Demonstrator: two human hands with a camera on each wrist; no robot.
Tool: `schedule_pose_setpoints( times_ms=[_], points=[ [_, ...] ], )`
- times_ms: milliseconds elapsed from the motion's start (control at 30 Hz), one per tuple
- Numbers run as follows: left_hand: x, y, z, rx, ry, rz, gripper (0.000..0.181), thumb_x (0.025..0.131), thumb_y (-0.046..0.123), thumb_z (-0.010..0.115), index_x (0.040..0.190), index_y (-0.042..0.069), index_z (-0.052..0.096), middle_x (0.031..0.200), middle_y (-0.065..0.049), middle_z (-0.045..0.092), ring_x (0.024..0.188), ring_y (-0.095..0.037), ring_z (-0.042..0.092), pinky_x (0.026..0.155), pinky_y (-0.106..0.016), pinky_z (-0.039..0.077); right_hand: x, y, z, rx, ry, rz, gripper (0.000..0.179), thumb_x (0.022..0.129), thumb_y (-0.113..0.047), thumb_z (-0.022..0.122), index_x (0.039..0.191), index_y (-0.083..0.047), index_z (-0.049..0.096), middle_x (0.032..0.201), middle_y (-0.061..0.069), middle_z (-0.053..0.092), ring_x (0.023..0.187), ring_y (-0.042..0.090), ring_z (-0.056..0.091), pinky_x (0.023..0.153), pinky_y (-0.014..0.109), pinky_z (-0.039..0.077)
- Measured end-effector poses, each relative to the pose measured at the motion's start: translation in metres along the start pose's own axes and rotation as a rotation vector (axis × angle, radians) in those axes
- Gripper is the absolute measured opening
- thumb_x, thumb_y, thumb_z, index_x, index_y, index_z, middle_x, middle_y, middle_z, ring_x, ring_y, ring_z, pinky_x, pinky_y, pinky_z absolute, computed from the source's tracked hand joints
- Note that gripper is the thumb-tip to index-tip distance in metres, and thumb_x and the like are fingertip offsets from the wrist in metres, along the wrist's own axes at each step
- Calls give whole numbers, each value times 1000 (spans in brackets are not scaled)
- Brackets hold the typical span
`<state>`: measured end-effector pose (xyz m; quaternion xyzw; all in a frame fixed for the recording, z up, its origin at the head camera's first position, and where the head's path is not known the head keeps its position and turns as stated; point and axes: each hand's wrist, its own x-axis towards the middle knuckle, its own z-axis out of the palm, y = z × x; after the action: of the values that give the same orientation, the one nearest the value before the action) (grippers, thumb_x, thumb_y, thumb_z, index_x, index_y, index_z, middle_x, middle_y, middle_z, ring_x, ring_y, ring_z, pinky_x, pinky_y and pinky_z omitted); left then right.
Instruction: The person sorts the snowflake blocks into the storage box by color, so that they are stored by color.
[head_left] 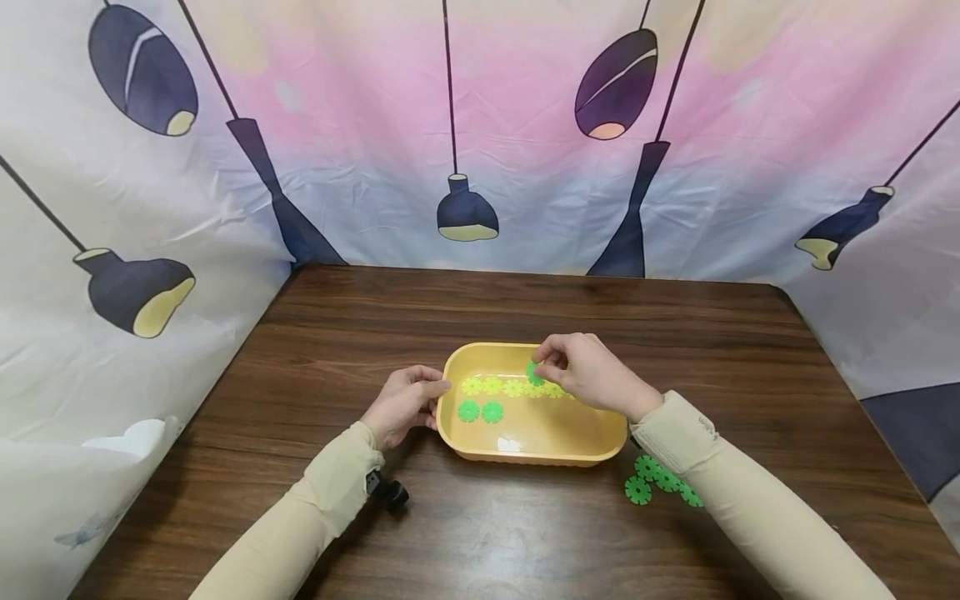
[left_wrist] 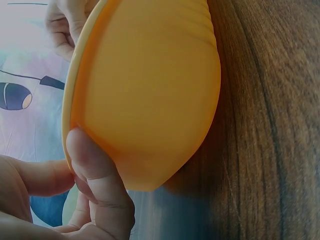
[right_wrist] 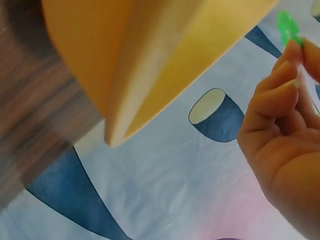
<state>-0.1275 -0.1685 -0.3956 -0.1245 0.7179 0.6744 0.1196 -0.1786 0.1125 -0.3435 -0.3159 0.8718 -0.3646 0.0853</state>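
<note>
My left hand (head_left: 405,404) pinches the left rim of a yellow plastic tray (head_left: 536,457), thumb on one side and fingers on the other, as the left wrist view also shows. Over the tray's far side, my right hand (head_left: 592,371) holds a green notched disc (right_wrist: 287,24) between thumb and fingertips. Inside the tray lies a row of yellow notched discs (head_left: 492,385), its right end partly hidden by the right hand. Two green notched discs (head_left: 480,412) lie side by side in front of that row, toward the left.
Several more green notched discs (head_left: 648,468) lie on the dark wooden table (head_left: 360,325), right of the tray and partly under the right forearm. A cloth backdrop (head_left: 375,208) printed with lamps hangs behind and at both sides. A small black device (head_left: 388,492) sits at the left wrist.
</note>
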Motion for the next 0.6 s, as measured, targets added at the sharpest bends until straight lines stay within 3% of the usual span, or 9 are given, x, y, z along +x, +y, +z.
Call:
schedule_pose_setpoints(
  times_ms=[333,600],
  points=[
    [1,2,-1,2,2,1,25,93,9,61,112,-4,52,77,-8,54,59,-16,51,47,-26,49,4,-7,-2,-19,5,22,7,92,-14,68,98,-10,68,83,4,67,70,18,62,58,30,51],
    [1,1,-1,-2,-6,-6,25,93,10,61,112,-4,52,79,-8,53,59,-16,51,47,-26,49,18,-20,13,-37,-55,39,4,91,-11,69,94,-8,70,79,1,68,66,13,61,60,29,50]
  ],
)
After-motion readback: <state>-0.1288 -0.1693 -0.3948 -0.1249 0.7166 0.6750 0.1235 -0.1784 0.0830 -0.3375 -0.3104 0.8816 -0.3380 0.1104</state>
